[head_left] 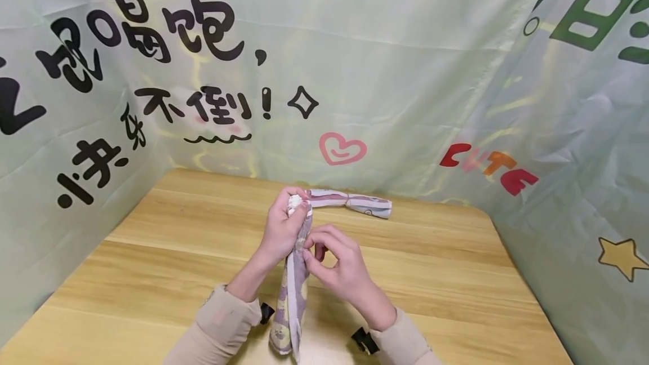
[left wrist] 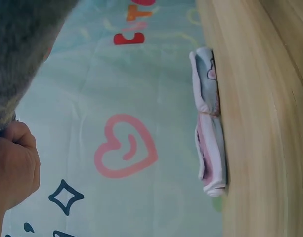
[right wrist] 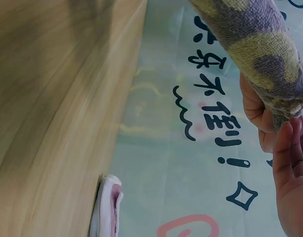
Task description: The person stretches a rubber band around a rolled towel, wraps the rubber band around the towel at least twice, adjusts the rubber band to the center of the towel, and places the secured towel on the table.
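Observation:
A rolled purple-and-yellow towel (head_left: 281, 311) with a pale edge strip is held up lengthwise in front of the person. The left hand (head_left: 284, 228) grips its upper part, thumb laid over the roll, with a white bit showing at the top of the fist. At the middle of the roll, the right hand (head_left: 346, 263) pinches with thumb and fingertips. The right wrist view shows the towel (right wrist: 262, 52) gathered narrow where the right fingertips (right wrist: 295, 129) meet it. In the left wrist view the towel (left wrist: 27, 49) is a dark blurred shape above the left hand (left wrist: 15, 165).
A second rolled towel (head_left: 372, 206), pink, white and grey-blue, lies near the table's back edge, cinched at its middle by a thin band. The wooden table (head_left: 203, 207) is bordered by printed fabric walls (head_left: 405, 72) at the back and sides.

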### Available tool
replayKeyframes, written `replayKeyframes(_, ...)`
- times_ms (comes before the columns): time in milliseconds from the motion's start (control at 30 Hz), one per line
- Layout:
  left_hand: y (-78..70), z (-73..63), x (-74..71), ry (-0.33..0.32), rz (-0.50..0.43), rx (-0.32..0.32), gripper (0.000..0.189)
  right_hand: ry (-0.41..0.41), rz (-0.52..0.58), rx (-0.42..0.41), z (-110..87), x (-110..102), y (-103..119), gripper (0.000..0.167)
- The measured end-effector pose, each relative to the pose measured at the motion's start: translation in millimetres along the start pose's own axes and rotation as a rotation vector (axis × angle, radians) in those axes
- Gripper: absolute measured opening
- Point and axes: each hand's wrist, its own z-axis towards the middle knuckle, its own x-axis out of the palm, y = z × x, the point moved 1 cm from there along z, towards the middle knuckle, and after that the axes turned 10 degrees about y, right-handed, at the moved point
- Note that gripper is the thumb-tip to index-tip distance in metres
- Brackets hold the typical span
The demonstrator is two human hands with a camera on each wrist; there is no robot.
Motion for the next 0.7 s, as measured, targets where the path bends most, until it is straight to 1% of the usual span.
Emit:
replayKeyframes(100,-0.8,0.1,-0.3,0.005,-0.013,0.004,0.010,0.005,-0.007,0.007,0.2,-2.5,-0.4,0.018)
replayKeyframes(200,-1.9,0.5,-0.4,0.028,-0.016,0.014,0.011,0.000,-0.009,0.027,0.0,-6.4,-1.2,0.019)
replayKeyframes(267,-2.0,0.6,-0.5,0.048,-0.009,0.019,0.011,-0.001,-0.020,0.024,0.5,-8.3,-1.2,0.019)
replayKeyframes(433,-0.2,-0.4,-0.5,0.064,0.010,0.015,0.011,0.018,-0.083,-0.064,3.0,-7.9,0.6,0.021)
replayKeyframes(500,1.0,-1.1,-0.2,0.075,0.018,0.010,0.012,0.021,-0.103,-0.087,3.7,-6.4,0.6,0.023)
replayKeyframes(600,2.8,-1.9,0.5,0.083,0.026,-0.001,0.013,0.030,-0.124,-0.096,4.0,-3.1,-0.1,0.025)
replayKeyframes(700,5.0,-2.3,0.2,0.059,0.045,-0.017,0.013,0.040,-0.145,-0.090,3.9,-0.2,-0.2,0.025)
